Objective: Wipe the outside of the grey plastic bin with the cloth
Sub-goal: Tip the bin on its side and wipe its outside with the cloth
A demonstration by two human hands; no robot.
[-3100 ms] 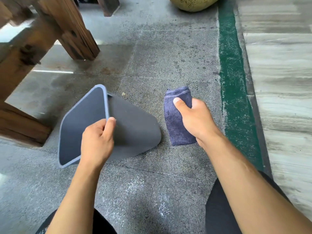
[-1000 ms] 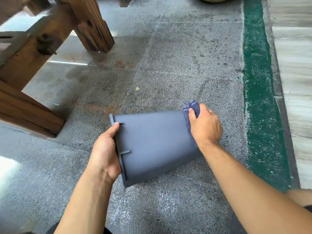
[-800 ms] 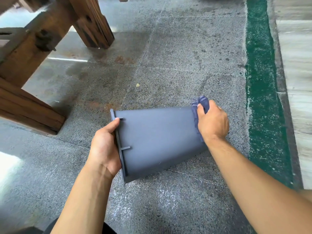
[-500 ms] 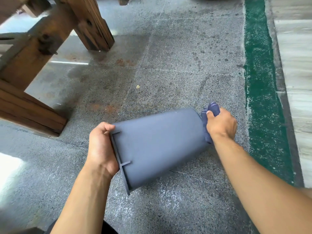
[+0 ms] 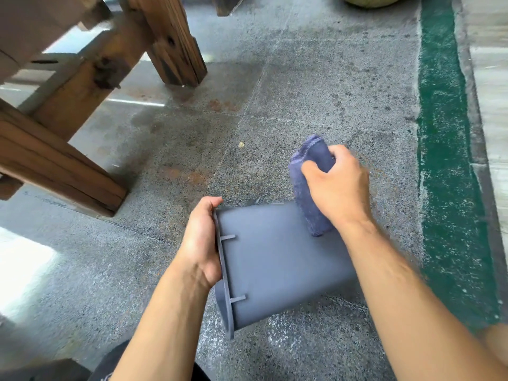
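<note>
Bin: grey plastic bin (image 5: 277,259) lies on its side on the stone floor (image 5: 316,92).
Left hand (image 5: 202,240): grips the rim.
Right hand (image 5: 336,188): clutches the folded cloth (image 5: 309,188) against the bin's far end.
Risk: bin may roll or slide if the rim grip loosens; cloth could slip off the edge.
Writing: none readable.

Grey plastic bin (image 5: 277,259): base hidden behind right forearm (image 5: 412,287), mouth facing away. Left hand (image 5: 202,243) fingers unseen past rim. Yellowish round object (image 5: 368,0) cropped by top edge.
</note>
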